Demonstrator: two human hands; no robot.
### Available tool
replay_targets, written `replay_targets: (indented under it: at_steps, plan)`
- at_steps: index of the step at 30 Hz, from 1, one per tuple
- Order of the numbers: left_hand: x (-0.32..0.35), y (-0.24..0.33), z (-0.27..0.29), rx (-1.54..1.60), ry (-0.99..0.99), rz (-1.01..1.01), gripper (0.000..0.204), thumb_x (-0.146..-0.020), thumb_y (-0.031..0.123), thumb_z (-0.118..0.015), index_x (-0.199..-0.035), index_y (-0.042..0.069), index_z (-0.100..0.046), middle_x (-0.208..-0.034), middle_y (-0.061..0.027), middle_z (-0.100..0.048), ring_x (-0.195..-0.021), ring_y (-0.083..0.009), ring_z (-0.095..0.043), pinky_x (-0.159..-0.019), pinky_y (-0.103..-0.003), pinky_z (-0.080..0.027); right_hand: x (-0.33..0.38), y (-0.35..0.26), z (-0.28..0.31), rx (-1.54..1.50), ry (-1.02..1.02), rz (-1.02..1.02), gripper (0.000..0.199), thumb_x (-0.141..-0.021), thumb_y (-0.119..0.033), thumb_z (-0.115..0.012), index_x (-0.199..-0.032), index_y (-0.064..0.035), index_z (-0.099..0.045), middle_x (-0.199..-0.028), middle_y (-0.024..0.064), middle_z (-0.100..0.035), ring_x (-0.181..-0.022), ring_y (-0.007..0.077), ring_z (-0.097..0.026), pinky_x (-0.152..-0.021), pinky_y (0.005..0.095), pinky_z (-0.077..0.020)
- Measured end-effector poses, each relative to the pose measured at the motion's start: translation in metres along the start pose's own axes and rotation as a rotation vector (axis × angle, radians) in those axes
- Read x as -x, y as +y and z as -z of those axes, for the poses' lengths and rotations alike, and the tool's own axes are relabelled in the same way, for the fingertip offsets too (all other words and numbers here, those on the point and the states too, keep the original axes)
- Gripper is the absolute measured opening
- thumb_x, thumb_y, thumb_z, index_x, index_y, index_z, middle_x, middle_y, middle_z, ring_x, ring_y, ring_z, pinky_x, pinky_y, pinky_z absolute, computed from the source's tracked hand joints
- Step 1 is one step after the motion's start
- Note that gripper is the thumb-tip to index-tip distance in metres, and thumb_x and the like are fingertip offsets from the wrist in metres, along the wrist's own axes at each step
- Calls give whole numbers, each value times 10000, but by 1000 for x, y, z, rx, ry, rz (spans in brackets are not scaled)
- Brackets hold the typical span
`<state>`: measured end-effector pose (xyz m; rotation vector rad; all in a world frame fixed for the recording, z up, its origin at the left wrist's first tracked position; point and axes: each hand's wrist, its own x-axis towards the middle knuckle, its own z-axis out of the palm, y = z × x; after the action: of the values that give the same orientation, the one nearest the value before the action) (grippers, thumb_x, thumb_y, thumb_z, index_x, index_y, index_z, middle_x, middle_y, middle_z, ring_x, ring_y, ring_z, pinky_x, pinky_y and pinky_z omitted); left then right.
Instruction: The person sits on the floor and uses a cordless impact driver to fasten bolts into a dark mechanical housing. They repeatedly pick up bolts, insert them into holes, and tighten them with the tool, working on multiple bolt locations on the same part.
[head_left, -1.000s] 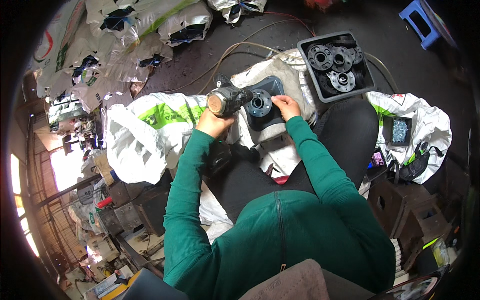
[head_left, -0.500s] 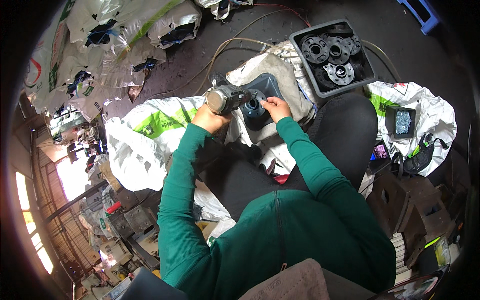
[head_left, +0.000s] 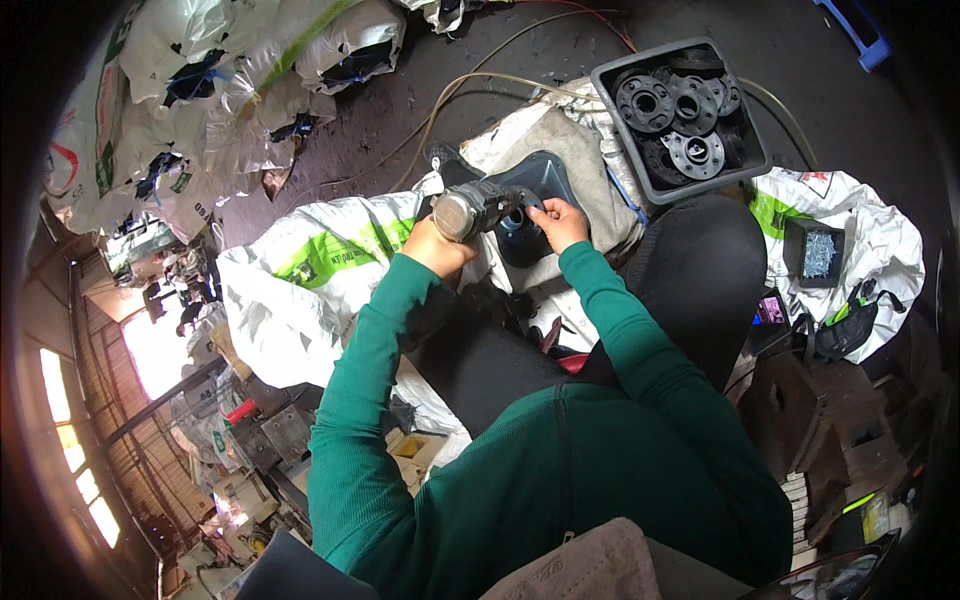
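My left hand (head_left: pixel 437 250) is wrapped round the grip of a metal-bodied power driver (head_left: pixel 470 207), whose nose points to the right. The driver's front end reaches over a dark round flange (head_left: pixel 528 204) standing on a dark moulded plastic base (head_left: pixel 552 172). On the flange's right side, my right hand (head_left: pixel 563 224) has its thumb and finger pinched at the rim. Any small piece between those fingertips is too small to make out. The driver's tip and part of the flange are hidden. A grey cloth (head_left: pixel 605 195) lies under the base.
A grey bin (head_left: pixel 757 165) of round dark flanges stands at the far right. Beside my right knee, a small black box of screws (head_left: pixel 818 254) sits on a white sack (head_left: pixel 890 215). Stuffed white bags (head_left: pixel 190 130) pile up far left. A hose (head_left: pixel 437 105) crosses the floor.
The view has shifted slightly. The driver has swung a little nearer the flange, its nose now overlapping it more. My right fingers stay pinched at the flange's rim.
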<state>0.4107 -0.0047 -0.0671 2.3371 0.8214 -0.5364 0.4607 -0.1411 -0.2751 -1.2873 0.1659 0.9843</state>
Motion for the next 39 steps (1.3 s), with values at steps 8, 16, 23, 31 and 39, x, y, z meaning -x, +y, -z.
replay_targets:
  at_steps: [8,16,23,31,39]
  plan:
    - [1,-1,-4,158,-23,120,415,-616,163,-693,-994,25,-594,-860,-156,-648,-836,-270,-635,-754,-340,-486,-7,6,6,22,-88,28,195,-777,-199,-695,-843,-40,-603,-659,-35,-550,-546,46,-443,-490,208,-351]
    - [112,8,-1,175,350,-348,348,-665,159,-672,-972,23,-582,-872,-152,-641,-826,-274,-634,-698,-347,-505,-5,-3,9,127,-27,-11,367,-745,-289,-718,-939,-3,-597,-673,11,-562,-532,90,-484,-464,252,-388]
    - [258,-20,-87,57,-70,45,643,-702,181,-655,-1284,191,-382,-1099,-130,-585,-941,-320,-596,-792,-389,-504,75,-88,0,-205,-292,57,164,-814,-225,-661,-847,-164,-513,-625,-85,-467,-425,18,-327,-360,181,-241]
    - [295,-35,-143,36,208,-65,531,-713,200,-615,-1218,160,-457,-894,-138,-604,-765,-334,-612,-627,-452,-489,191,-76,-155,503,-1028,554,282,-763,-153,-700,-995,-33,-594,-864,17,-611,-766,114,-565,-678,242,-449]
    - [308,-50,-146,-48,321,-171,293,-682,124,-583,-967,75,-542,-783,-146,-600,-763,-325,-604,-669,-452,-481,243,46,-211,1261,-1475,802,379,-805,-240,-633,-1120,-39,-573,-1048,156,-603,-949,288,-584,-840,343,-456]
